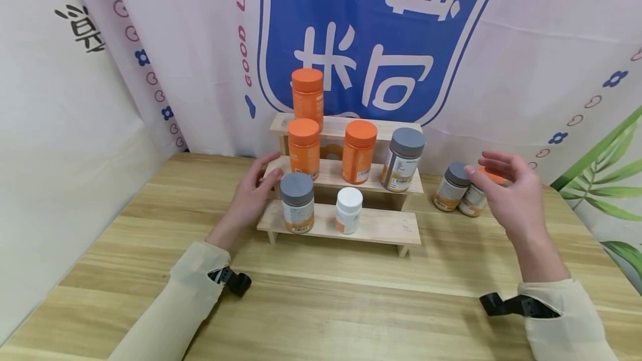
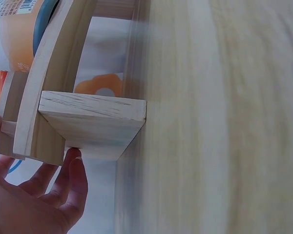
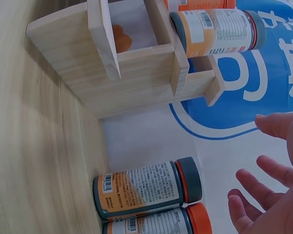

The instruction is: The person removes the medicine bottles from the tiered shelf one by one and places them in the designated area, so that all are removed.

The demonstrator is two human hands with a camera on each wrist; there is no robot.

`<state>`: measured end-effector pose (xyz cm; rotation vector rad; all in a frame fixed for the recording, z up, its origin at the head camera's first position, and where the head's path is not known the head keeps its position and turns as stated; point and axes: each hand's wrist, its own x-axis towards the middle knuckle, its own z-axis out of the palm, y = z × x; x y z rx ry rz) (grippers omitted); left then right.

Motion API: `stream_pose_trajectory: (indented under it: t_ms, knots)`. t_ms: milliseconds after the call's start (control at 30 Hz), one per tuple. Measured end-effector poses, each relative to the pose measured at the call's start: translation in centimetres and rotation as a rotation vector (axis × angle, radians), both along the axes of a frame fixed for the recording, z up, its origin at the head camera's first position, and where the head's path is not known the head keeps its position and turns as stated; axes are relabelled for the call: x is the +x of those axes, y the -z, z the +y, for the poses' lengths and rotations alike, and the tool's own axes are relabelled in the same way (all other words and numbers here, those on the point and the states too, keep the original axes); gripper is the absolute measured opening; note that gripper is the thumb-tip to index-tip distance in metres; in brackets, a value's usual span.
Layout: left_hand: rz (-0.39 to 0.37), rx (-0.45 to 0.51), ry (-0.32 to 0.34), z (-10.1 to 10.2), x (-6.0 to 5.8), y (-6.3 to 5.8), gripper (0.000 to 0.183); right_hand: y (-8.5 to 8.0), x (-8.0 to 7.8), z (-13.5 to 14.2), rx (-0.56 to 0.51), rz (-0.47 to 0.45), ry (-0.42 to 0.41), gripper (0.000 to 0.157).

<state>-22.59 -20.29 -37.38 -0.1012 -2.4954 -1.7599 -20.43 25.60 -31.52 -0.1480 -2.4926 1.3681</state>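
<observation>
A three-tier wooden display rack (image 1: 381,227) stands on the table with pill bottles on its steps. My left hand (image 1: 253,191) is at the rack's left end; in the left wrist view its fingers (image 2: 78,183) lie loosely bent against the side, thumb by a shelf end. To the right of the rack, a grey-capped bottle (image 1: 450,188) stands beside an orange-capped bottle (image 1: 473,199). Beside this pair is my right hand (image 1: 516,194), fingers spread and slightly bent. The right wrist view shows a gap between its fingertips and both bottles, and nothing held.
Orange bottles (image 1: 308,96) occupy the upper tiers, with a grey-capped bottle (image 1: 403,160) at the middle tier's right. On the bottom tier are another grey-capped bottle (image 1: 298,205) and a small white bottle (image 1: 348,213). A printed curtain (image 1: 200,71) hangs behind the table (image 1: 351,311).
</observation>
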Motion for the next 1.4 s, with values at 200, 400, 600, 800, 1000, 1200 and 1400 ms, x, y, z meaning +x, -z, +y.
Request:
stream_pose_trajectory:
  t_ms: [200, 400, 600, 800, 1000, 1200, 1400]
  knots:
    - [0.004, 0.001, 0.001, 0.0, -0.1, -0.1, 0.051, -0.5, 0.4, -0.8, 0.007, 0.038, -0.015, 0.065]
    - [0.001, -0.004, 0.002, 0.0, -0.1, -0.1, 0.051, -1.0, 0.7, -2.3, 0.023, 0.048, -0.073, 0.064]
    - [-0.005, 0.008, -0.005, 0.0, -0.2, 0.0, 0.051, -1.3, 0.7, -3.9, 0.013, 0.082, -0.142, 0.064]
    - [0.002, 0.004, -0.003, 0.1, -0.2, -0.1, 0.051, -2.7, 0.7, -5.4, 0.012, 0.140, -0.176, 0.061]
    - [0.013, -0.008, 0.002, 0.2, -0.2, -0.3, 0.051, -5.1, 0.5, -7.4, 0.015, 0.182, -0.223, 0.059]
    - [0.003, -0.008, -0.003, 0.1, -0.2, -0.3, 0.051, -7.3, 0.0, -9.8, 0.048, 0.248, -0.292, 0.057]
    - [-0.012, 0.010, -0.003, 0.0, -0.1, 0.0, 0.051, -9.2, -0.7, -12.4, 0.087, 0.259, -0.357, 0.058]
